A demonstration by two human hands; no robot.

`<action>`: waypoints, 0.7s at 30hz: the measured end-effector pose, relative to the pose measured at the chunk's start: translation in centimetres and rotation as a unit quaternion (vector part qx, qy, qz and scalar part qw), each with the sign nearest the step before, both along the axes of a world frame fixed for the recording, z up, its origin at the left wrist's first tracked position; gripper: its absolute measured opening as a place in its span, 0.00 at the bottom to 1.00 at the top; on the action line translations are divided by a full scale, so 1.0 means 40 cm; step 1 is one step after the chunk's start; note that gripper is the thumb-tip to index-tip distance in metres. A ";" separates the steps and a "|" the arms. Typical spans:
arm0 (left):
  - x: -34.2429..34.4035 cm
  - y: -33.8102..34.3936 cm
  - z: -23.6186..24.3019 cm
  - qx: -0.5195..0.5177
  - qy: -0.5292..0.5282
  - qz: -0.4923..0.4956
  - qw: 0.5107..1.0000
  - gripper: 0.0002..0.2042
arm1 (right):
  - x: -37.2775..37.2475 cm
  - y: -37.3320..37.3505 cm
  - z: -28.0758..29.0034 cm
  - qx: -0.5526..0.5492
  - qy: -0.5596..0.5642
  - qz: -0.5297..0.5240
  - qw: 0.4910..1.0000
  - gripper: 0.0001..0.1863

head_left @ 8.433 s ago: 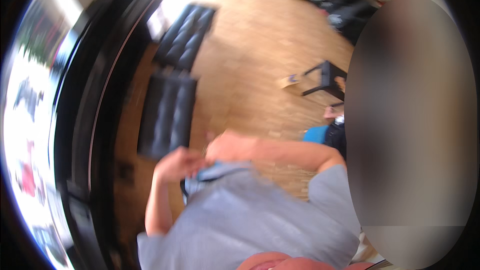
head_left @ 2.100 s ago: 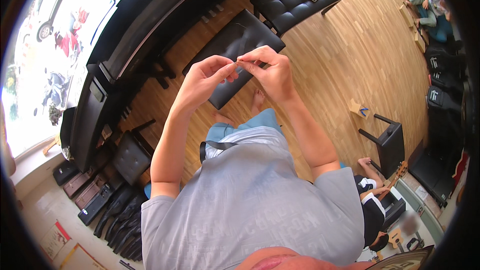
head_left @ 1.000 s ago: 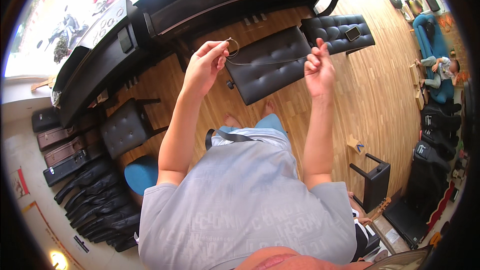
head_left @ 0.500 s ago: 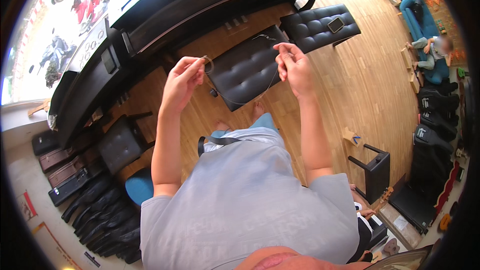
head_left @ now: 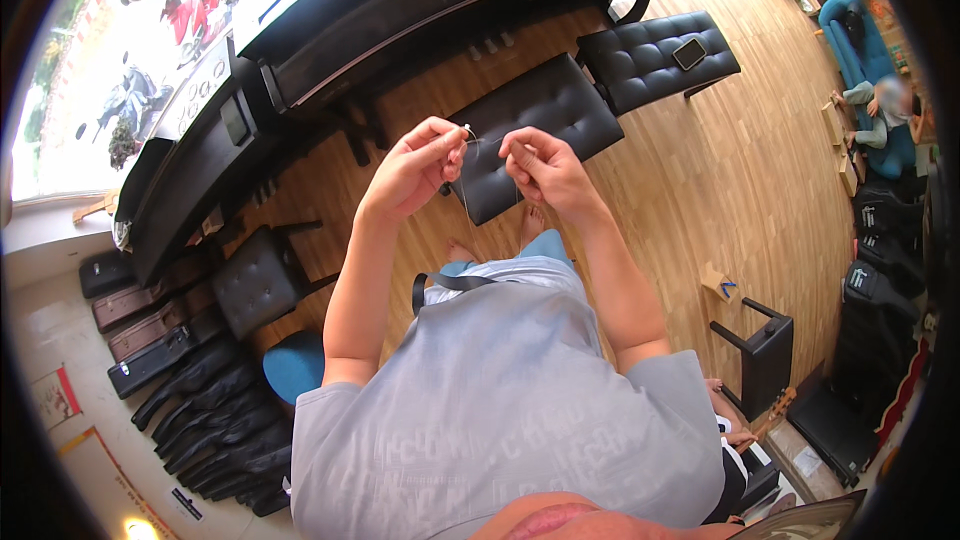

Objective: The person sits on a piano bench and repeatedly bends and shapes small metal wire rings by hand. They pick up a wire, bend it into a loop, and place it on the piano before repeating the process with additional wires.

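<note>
A thin, pale string (head_left: 479,143) runs between my two hands, above a black tufted bench. My left hand (head_left: 408,172) pinches one part of it between thumb and fingers, and a small light-coloured bit shows at the fingertips. Just to the right, my right hand (head_left: 552,174) is closed with thumb against forefinger on another part of the string. The two hands are a short gap apart, and a slack stretch of string hangs below them. Its fine ends are too thin to follow. The black bench (head_left: 575,105) is partly hidden behind my hands.
A black piano (head_left: 420,15) stands beyond the bench. A phone (head_left: 689,54) lies on a second black bench (head_left: 640,65). Dark cases (head_left: 215,420) are lined up at lower left, with a blue stool (head_left: 294,365) nearby. One person sits at far right, another at lower right.
My hands have come closer together, the right one moving left and down, the left one moving right. The string between them, spread wide before, now hangs in a narrower loop.
</note>
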State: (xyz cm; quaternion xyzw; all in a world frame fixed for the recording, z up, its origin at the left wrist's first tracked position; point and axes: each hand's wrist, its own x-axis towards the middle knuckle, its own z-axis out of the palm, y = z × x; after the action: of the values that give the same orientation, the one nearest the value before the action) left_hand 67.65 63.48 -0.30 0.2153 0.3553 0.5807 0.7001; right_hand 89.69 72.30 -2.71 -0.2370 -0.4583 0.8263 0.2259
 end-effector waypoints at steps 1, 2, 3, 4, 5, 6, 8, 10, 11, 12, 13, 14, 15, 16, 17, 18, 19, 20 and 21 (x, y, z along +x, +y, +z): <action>0.006 -0.001 0.002 -0.013 0.004 -0.006 1.000 0.05 | -0.005 -0.005 0.001 0.020 -0.006 0.009 1.000 0.11; 0.006 0.003 0.002 -0.021 0.009 -0.015 1.000 0.05 | -0.011 -0.007 0.003 0.040 -0.011 0.018 0.999 0.11; 0.008 0.003 0.001 -0.033 0.015 -0.023 0.999 0.05 | -0.016 -0.008 0.004 0.082 -0.030 0.031 0.996 0.10; 0.010 0.002 0.001 -0.044 0.021 -0.032 0.998 0.05 | -0.021 -0.015 0.009 0.085 -0.032 0.020 0.996 0.10; 0.013 0.000 0.001 -0.046 0.023 -0.032 0.998 0.04 | -0.026 -0.022 0.018 0.087 -0.035 0.008 0.996 0.10; 0.014 -0.001 0.001 -0.052 0.029 -0.028 0.998 0.04 | -0.031 -0.028 0.025 0.091 -0.037 -0.003 0.995 0.11; 0.016 -0.005 0.002 -0.064 0.040 -0.020 0.997 0.05 | -0.036 -0.040 0.030 0.073 -0.006 -0.014 0.997 0.14; 0.016 -0.009 -0.002 -0.073 0.047 -0.012 0.996 0.05 | -0.038 -0.049 0.030 0.081 0.036 -0.017 0.996 0.17; 0.015 -0.011 -0.003 -0.077 0.050 -0.008 0.996 0.05 | -0.039 -0.053 0.026 0.096 0.062 -0.015 0.993 0.18; 0.016 -0.013 -0.003 -0.084 0.056 -0.003 0.995 0.05 | -0.036 -0.057 0.023 0.111 0.086 -0.014 0.990 0.20; 0.014 -0.015 0.000 -0.091 0.062 0.002 0.994 0.05 | -0.039 -0.061 0.023 0.126 0.073 -0.026 0.989 0.19; 0.012 -0.017 0.001 -0.099 0.069 0.007 0.993 0.05 | -0.046 -0.065 0.024 0.141 0.060 -0.038 0.987 0.18; 0.009 -0.020 -0.001 -0.093 0.074 0.010 0.993 0.06 | -0.051 -0.066 0.025 0.156 0.048 -0.050 0.985 0.17; 0.009 -0.023 -0.001 -0.095 0.079 0.011 0.992 0.06 | -0.052 -0.063 0.019 0.162 0.027 -0.048 0.985 0.16; 0.011 -0.026 0.000 -0.097 0.084 0.013 0.992 0.06 | -0.054 -0.059 0.008 0.167 0.007 -0.046 0.985 0.14; 0.011 -0.026 0.001 -0.098 0.088 0.014 0.991 0.06 | -0.057 -0.054 0.001 0.173 -0.014 -0.044 0.984 0.13; 0.011 -0.028 0.003 -0.105 0.096 0.020 0.990 0.06 | -0.063 -0.056 -0.003 0.149 0.004 -0.055 0.987 0.09; 0.012 -0.031 0.006 -0.113 0.104 0.026 0.988 0.06 | -0.069 -0.060 -0.005 0.157 0.006 -0.062 0.986 0.09; 0.015 -0.033 0.003 -0.120 0.109 0.032 0.986 0.06 | -0.071 -0.064 -0.005 0.167 0.008 -0.068 0.984 0.09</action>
State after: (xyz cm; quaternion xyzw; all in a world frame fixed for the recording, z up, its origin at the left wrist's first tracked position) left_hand 68.23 62.18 -0.18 0.1797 0.5035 0.5292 0.6589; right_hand 86.83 69.76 -2.90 -0.2204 -0.5707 0.7229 0.3213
